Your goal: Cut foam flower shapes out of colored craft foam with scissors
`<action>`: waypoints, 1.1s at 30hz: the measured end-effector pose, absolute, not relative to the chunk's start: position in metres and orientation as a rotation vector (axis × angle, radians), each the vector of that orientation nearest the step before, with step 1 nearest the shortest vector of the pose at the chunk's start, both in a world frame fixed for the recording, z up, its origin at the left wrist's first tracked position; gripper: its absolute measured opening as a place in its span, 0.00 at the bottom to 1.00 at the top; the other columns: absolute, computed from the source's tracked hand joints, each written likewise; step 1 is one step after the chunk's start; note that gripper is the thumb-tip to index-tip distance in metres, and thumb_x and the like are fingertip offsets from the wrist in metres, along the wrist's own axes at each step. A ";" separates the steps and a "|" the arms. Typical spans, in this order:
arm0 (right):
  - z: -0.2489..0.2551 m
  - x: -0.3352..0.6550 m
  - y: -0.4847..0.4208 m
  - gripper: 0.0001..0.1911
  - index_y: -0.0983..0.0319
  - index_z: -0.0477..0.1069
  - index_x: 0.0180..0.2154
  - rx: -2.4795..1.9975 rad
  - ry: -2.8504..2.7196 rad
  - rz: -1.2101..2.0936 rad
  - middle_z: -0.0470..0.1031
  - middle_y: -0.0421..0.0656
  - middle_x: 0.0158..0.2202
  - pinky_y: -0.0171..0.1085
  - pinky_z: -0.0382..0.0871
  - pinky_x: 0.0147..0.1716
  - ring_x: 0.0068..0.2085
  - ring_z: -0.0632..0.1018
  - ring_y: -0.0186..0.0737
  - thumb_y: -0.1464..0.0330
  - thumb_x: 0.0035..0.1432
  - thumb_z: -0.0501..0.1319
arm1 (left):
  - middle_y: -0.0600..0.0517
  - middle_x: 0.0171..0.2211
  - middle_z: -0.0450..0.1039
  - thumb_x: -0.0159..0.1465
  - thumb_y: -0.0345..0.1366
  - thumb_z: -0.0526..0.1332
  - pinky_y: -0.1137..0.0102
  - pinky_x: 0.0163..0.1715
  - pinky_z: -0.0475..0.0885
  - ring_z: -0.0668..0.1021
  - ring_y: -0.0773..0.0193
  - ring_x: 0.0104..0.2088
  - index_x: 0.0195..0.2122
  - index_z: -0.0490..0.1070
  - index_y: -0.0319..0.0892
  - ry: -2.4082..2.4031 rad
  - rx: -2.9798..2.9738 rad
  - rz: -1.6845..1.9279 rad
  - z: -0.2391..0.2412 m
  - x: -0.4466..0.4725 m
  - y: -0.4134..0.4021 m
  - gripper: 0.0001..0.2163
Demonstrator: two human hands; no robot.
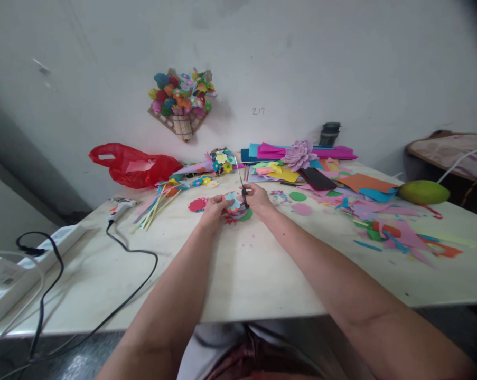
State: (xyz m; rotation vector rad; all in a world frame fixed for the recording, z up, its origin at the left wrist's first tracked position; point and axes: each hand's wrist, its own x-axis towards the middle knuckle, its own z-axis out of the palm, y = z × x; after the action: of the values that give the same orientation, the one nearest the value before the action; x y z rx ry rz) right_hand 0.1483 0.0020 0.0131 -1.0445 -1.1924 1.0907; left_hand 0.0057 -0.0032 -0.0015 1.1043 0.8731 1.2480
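Over the middle of the table, my left hand (213,214) pinches a light blue paper flower (233,201) with orange showing around its edge. My right hand (258,200) is closed around dark-handled scissors (244,196), whose blades point up and away, just right of the flower. Beneath the hands lie a green paper disc (245,215) and a dark red cut-out (231,218), partly covered. A red paper flower shape (197,205) rests left of my left hand. On the right are a green circle (297,196) and a pink circle (302,209).
A glue gun (121,209) with its black cord and a white power strip (69,237) occupy the left. Paper strips (155,208), a red plastic bag (139,166) and a flower bouquet (222,160) stand behind. Rightward are a phone (317,179), paper scraps (404,237) and a green fruit (423,192).
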 end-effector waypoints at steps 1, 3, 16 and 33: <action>0.014 0.149 0.002 0.18 0.63 0.68 0.36 -1.043 -1.188 1.108 0.69 0.34 0.20 0.32 0.66 0.24 0.22 0.71 0.32 0.70 0.39 0.67 | 0.50 0.22 0.74 0.42 0.35 0.71 0.71 0.23 0.70 0.77 0.63 0.23 0.27 0.71 0.37 0.872 1.107 1.251 -0.002 0.004 -0.003 0.14; 0.015 0.150 0.001 0.18 0.63 0.68 0.36 -1.049 -1.185 1.142 0.69 0.34 0.20 0.31 0.66 0.23 0.21 0.71 0.31 0.71 0.39 0.67 | 0.50 0.23 0.75 0.42 0.34 0.71 0.71 0.23 0.71 0.77 0.63 0.23 0.28 0.70 0.37 0.868 1.115 1.251 -0.002 0.002 -0.002 0.13; 0.018 0.162 0.005 0.21 0.64 0.68 0.36 -1.002 -1.329 1.132 0.70 0.34 0.22 0.30 0.65 0.22 0.22 0.70 0.30 0.70 0.36 0.70 | 0.49 0.21 0.74 0.40 0.34 0.72 0.71 0.25 0.70 0.76 0.65 0.21 0.24 0.72 0.36 0.811 1.227 1.064 -0.004 0.002 -0.003 0.13; 0.016 0.155 0.007 0.16 0.63 0.68 0.33 -1.048 -1.149 1.108 0.69 0.33 0.19 0.30 0.66 0.22 0.19 0.71 0.29 0.72 0.39 0.68 | 0.51 0.22 0.75 0.38 0.35 0.73 0.70 0.27 0.72 0.76 0.64 0.24 0.27 0.75 0.37 0.916 1.153 1.272 -0.001 0.000 -0.001 0.14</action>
State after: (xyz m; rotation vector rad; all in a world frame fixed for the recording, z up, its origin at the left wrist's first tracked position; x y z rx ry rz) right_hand 0.1553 0.0074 0.0161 -1.0476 -1.1487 1.1084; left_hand 0.0002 -0.0010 -0.0015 1.1530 0.9164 1.2720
